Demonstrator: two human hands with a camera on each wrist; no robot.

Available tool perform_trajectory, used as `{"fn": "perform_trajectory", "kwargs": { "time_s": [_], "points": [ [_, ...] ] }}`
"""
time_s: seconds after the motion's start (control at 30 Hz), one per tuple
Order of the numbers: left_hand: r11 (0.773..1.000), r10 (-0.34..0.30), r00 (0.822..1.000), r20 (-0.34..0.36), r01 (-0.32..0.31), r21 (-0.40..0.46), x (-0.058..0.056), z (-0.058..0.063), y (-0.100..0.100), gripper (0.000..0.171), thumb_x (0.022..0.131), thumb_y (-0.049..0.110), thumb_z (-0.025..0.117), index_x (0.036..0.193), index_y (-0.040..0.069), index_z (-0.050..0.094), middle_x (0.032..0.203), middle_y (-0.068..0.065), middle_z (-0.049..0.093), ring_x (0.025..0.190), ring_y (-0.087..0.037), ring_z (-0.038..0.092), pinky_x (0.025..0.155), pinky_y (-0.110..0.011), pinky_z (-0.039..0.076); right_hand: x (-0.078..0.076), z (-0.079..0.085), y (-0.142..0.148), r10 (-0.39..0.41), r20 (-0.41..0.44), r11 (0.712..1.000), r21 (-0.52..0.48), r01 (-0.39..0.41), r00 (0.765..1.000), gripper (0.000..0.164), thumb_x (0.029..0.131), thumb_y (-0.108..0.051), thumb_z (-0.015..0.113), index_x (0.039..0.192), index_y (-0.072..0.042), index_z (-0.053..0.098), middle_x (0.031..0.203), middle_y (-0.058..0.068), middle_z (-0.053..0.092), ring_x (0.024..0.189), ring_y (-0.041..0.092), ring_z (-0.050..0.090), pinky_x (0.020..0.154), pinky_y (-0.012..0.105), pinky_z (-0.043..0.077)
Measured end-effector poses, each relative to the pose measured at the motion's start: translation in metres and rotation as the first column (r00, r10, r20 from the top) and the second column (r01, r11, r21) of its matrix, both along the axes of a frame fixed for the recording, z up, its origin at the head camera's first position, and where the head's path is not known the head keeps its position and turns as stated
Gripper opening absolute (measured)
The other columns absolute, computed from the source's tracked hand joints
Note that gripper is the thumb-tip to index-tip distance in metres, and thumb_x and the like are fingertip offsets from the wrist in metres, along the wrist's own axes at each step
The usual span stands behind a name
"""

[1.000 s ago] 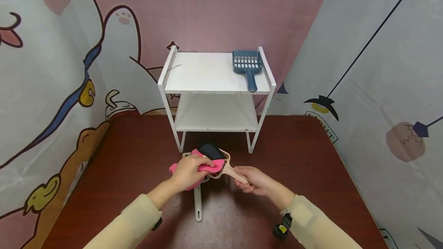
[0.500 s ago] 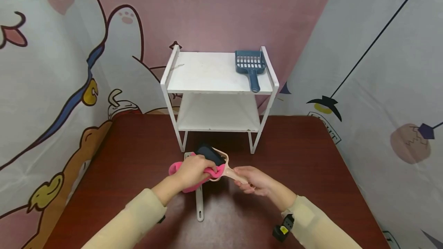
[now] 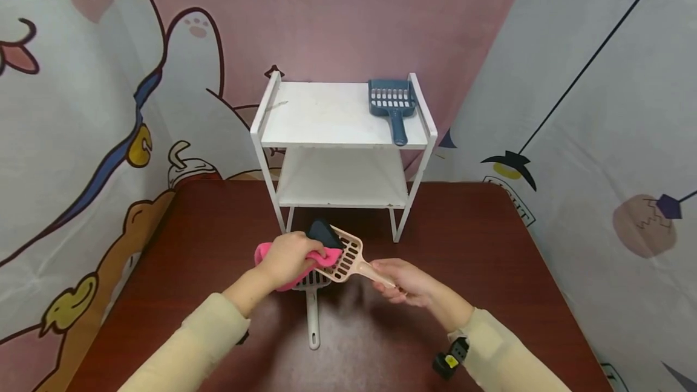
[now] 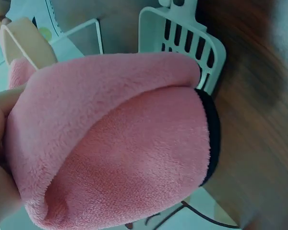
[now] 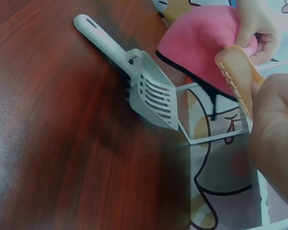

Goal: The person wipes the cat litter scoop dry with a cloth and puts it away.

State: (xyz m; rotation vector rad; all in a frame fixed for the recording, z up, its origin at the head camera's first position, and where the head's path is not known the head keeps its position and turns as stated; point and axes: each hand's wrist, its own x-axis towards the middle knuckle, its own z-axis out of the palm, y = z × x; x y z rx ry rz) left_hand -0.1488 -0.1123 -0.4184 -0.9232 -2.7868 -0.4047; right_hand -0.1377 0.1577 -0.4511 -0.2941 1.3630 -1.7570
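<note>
My left hand point(image 3: 290, 257) grips a folded pink cloth point(image 4: 134, 143) with a dark, nearly black side showing at its edge. The cloth is at the left edge of a beige slotted litter scoop point(image 3: 348, 256); in the head view it overlaps part of that scoop's head. My right hand point(image 3: 405, 282) holds the beige scoop by its handle, above the table. Below the cloth, a light grey litter scoop point(image 5: 156, 96) lies on the table, its handle toward me. Cloth and left hand hide part of its head in the head view.
A white two-tier shelf point(image 3: 337, 175) stands at the back of the brown table point(image 3: 463, 228). On its top tier, at the right, lies a dark blue litter scoop point(image 3: 393, 104). Patterned cloth walls point(image 3: 348, 23) surround the table.
My left hand and the pink cloth have moved left across the beige scoop, so more of its slotted head shows. The right hand still holds its handle, shifted slightly right.
</note>
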Motion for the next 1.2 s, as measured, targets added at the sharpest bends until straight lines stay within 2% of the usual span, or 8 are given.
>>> {"fn": "perform_trajectory", "kwargs": {
  "time_s": [0.13,0.27,0.37,0.5,0.6,0.7,0.9,1.2],
  "points": [
    [0.992,0.105,0.994,-0.039,-0.102,0.075,-0.003,0.000,-0.011,0.017,0.070,0.013,0.079,0.083,0.020,0.071,0.078,0.004,0.071,0.071,-0.014,0.061,0.059,-0.031,0.049,-0.001,-0.002,-0.002,-0.019,-0.007,0.999,0.033,0.019,1.000,0.021,0.101,-0.025,0.032,0.101,-0.008,0.045,0.063,-0.009,0.049,0.041,-0.004,0.033,0.038,0.012,0.027],
    [0.951,0.271,0.962,-0.038,-0.261,0.166,-0.009,0.006,-0.022,0.015,0.072,0.010,0.077,0.084,0.018,0.072,0.078,-0.001,0.072,0.068,-0.018,0.062,0.057,-0.033,0.048,0.002,-0.011,-0.003,-0.038,-0.006,0.995,0.092,0.038,0.999,0.022,0.101,-0.024,0.031,0.098,-0.008,0.046,0.062,-0.010,0.051,0.040,-0.003,0.032,0.038,0.013,0.027],
    [0.931,0.317,0.947,-0.040,-0.303,0.205,-0.010,0.013,-0.017,0.014,0.074,0.011,0.076,0.086,0.018,0.073,0.078,-0.003,0.072,0.066,-0.019,0.061,0.055,-0.033,0.047,0.004,-0.017,-0.006,-0.030,-0.002,0.993,0.117,0.030,1.000,0.023,0.100,-0.022,0.031,0.096,-0.007,0.047,0.062,-0.010,0.052,0.040,-0.003,0.032,0.038,0.013,0.027],
    [0.950,0.250,0.967,-0.058,-0.233,0.207,-0.004,0.015,0.003,0.015,0.073,0.011,0.077,0.085,0.019,0.072,0.076,-0.001,0.071,0.065,-0.017,0.060,0.055,-0.033,0.047,0.005,-0.020,-0.014,-0.007,-0.005,0.993,0.117,0.007,1.000,0.023,0.100,-0.022,0.032,0.095,-0.007,0.048,0.062,-0.009,0.052,0.040,-0.003,0.032,0.039,0.013,0.027],
    [0.974,0.165,0.986,-0.034,-0.157,0.162,0.003,0.009,0.018,0.017,0.072,0.010,0.076,0.085,0.021,0.072,0.077,0.002,0.071,0.068,-0.016,0.062,0.060,-0.033,0.049,0.006,-0.018,-0.019,0.000,-0.016,0.994,0.110,0.002,1.000,0.024,0.100,-0.024,0.034,0.096,-0.006,0.049,0.062,-0.008,0.051,0.040,-0.003,0.031,0.039,0.014,0.027],
    [0.988,0.118,0.993,-0.008,-0.116,0.104,0.006,0.001,0.026,0.018,0.071,0.010,0.075,0.084,0.022,0.072,0.078,0.005,0.071,0.072,-0.015,0.063,0.063,-0.032,0.051,0.006,-0.014,-0.024,0.008,-0.038,0.994,0.111,-0.004,0.999,0.023,0.100,-0.024,0.035,0.097,-0.005,0.049,0.062,-0.007,0.050,0.040,-0.003,0.031,0.038,0.014,0.026],
    [0.991,0.122,0.992,0.038,-0.124,0.046,0.002,-0.007,0.032,0.020,0.068,0.006,0.072,0.081,0.021,0.072,0.079,0.007,0.071,0.073,-0.013,0.064,0.064,-0.029,0.049,0.007,-0.009,-0.025,0.014,-0.050,0.994,0.113,-0.008,0.999,0.021,0.099,-0.022,0.036,0.097,-0.006,0.048,0.061,-0.007,0.047,0.039,-0.004,0.029,0.037,0.013,0.023],
    [0.994,0.107,0.991,0.085,-0.108,0.003,-0.002,0.004,0.027,0.019,0.068,0.006,0.075,0.081,0.020,0.072,0.082,0.005,0.072,0.078,-0.014,0.067,0.068,-0.032,0.052,0.007,-0.007,-0.019,0.004,-0.030,0.997,0.082,-0.001,1.000,0.020,0.099,-0.021,0.036,0.094,-0.007,0.050,0.060,-0.007,0.047,0.039,-0.004,0.030,0.036,0.012,0.022]
  ]
}}
